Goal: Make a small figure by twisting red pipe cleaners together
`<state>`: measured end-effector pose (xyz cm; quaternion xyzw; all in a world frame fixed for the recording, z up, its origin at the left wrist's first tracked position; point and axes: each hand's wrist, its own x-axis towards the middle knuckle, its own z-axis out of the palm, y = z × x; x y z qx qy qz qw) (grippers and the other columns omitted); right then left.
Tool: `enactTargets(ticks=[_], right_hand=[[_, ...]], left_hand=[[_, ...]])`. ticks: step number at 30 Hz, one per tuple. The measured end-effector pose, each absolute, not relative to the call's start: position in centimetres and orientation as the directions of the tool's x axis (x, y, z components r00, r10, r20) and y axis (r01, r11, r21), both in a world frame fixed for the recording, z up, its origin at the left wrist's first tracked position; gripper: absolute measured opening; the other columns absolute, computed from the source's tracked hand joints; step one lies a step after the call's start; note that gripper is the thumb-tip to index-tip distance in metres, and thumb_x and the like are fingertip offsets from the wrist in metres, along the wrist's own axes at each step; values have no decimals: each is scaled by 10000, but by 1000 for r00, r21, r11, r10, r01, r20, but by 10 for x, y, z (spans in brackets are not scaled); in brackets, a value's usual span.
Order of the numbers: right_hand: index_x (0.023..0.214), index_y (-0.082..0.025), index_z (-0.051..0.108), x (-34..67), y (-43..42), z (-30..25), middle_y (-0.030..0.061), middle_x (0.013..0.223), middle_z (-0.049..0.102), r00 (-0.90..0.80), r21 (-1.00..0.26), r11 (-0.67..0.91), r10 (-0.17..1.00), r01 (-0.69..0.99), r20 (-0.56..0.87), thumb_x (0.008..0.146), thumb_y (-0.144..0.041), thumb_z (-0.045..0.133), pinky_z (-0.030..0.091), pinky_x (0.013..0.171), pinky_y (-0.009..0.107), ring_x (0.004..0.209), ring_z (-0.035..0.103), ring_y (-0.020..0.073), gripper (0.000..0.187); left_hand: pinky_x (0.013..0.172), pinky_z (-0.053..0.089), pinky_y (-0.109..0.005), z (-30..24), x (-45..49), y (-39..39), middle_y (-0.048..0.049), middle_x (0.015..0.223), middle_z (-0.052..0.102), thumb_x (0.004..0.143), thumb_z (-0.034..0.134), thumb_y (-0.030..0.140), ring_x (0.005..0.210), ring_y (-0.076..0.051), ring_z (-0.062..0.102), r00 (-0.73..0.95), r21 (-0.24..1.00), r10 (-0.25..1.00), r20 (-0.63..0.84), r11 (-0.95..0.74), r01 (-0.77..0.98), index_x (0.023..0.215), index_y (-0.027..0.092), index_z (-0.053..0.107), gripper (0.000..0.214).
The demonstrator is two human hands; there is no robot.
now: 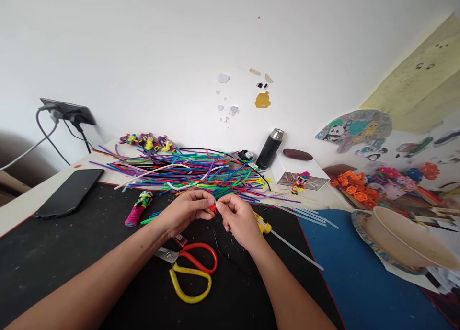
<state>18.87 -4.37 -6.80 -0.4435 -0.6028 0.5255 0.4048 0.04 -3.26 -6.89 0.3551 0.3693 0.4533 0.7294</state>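
Note:
Both hands meet over the black mat (118,277), in front of a heap of coloured pipe cleaners (194,172). Between the fingertips of my left hand (189,210) and my right hand (237,217) is a small red fuzzy piece (213,206), seemingly pipe cleaner, with a speck of green; fingers hide much of it. Each hand pinches it from its own side. Nearer me lie scissors (192,267) with one red and one yellow handle loop. A figure of twisted pipe cleaners (138,209), magenta at its base, lies left of my left hand.
A phone (70,193) lies at left. Several small figures (147,142) sit by the wall. Beyond the heap stand a black flask (270,149) and a white box (298,172). Right of my hands are a yellow glue gun (263,223), glue sticks (309,215) and a bowl (406,239).

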Motion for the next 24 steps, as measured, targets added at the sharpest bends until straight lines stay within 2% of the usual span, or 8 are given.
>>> enactTargets(ticks=[8, 20, 24], right_hand=[[880, -207, 611, 189, -44, -67, -76, 566, 514, -298, -993, 59, 954, 105, 25, 926, -470, 648, 347, 450, 223, 430, 447, 91, 269], [885, -212, 603, 189, -44, -66, -79, 578, 508, -311, -995, 51, 950, 88, 22, 930, -467, 644, 341, 444, 224, 425, 444, 89, 263], [882, -211, 603, 189, -44, -67, -80, 570, 506, -303, -996, 36, 953, 77, 11, 920, -490, 654, 344, 442, 225, 425, 438, 90, 286]], left_hand=[[603, 600, -175, -68, -1, -33, -35, 710, 715, 697, 953, 239, 634, -126, 710, 351, 854, 912, -213, 348, -386, 806, 101, 772, 253], [591, 607, -163, -67, -1, -33, -44, 690, 712, 656, 982, 252, 624, -126, 707, 370, 835, 900, -231, 379, -399, 784, 97, 781, 285], [594, 615, -167, -70, -1, -33, -39, 713, 713, 676, 969, 223, 622, -125, 712, 354, 824, 903, -245, 386, -415, 829, 105, 779, 270]])
